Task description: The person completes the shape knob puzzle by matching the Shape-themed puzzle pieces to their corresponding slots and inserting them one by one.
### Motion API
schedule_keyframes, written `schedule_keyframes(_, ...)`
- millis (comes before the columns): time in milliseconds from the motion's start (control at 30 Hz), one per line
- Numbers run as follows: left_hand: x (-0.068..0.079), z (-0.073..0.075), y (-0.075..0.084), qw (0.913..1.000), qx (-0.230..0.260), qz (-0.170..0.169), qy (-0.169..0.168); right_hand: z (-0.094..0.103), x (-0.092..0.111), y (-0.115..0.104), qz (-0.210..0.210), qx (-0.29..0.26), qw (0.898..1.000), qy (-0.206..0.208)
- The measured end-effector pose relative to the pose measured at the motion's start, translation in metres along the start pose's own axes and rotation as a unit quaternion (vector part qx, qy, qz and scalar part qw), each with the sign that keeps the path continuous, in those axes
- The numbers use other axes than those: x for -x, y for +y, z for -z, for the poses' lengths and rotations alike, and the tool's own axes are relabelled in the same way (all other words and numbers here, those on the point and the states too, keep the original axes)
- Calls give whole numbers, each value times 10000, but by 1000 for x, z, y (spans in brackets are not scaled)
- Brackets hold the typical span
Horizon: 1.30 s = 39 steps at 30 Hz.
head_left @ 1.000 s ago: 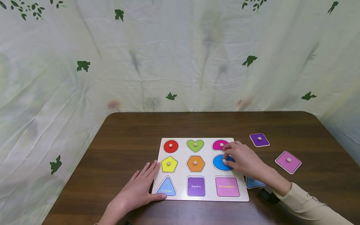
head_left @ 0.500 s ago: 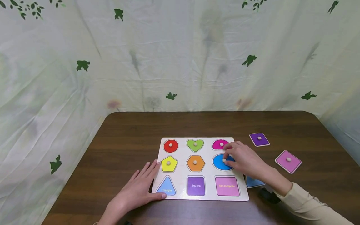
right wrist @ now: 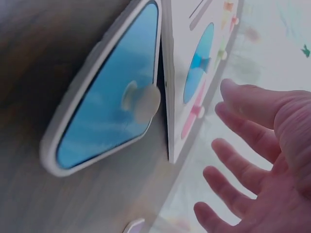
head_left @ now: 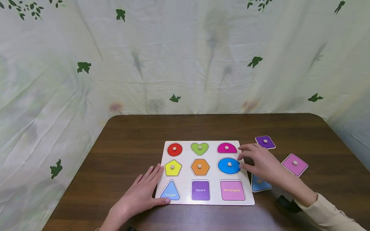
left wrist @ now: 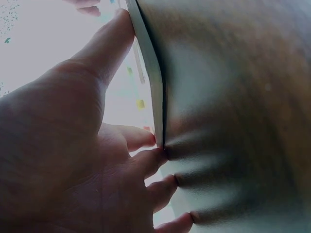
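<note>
A white peg puzzle board lies on the table. My left hand rests along its left side, fingers straight, thumb over the front-left corner. Past the board's right edge, my right hand hovers with fingers apart, holding nothing. Its fingertips are close to the blue oval piece, which sits in its slot with its knob showing. Also in their slots are the magenta half-circle, red circle, green heart, yellow pentagon and orange hexagon. Below the right hand lies a loose blue triangle piece with a knob, partly hidden in the head view.
The front row shows printed slots for triangle, square and rectangle. Loose on the table to the right are a purple square piece and a pink rectangle piece. A patterned cloth hangs behind the table.
My right hand has let go of the blue oval's knob and drawn back to the right, its fingers spreading. The left hand stays on the board.
</note>
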<state>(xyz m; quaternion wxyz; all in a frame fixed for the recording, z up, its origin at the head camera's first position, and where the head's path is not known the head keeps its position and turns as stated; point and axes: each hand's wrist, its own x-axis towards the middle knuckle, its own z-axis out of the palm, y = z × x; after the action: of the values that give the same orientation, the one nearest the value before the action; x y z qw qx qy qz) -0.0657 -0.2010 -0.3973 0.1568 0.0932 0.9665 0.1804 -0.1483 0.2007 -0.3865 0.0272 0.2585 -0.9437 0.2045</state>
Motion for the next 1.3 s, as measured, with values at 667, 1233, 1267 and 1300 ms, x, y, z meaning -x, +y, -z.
schedule_keyframes(667, 1, -1, -2, 9999, 0, -121, 48, 8, 42, 23, 952, -240, 9951, -144)
schedule_keyframes(1233, 0, 0, -2, 9999, -22, -123, 37, 0, 64, 36, 710, -241, 9972, 45)
schedule_keyframes(1267, 1, 0, -1, 9999, -29, -128, 37, 0, 65, 37, 724, -236, 9971, 45)
schedule_keyframes(1300, 1, 0, -1, 9999, -30, -138, 41, -1, 65, 37, 714, -249, 9971, 29)
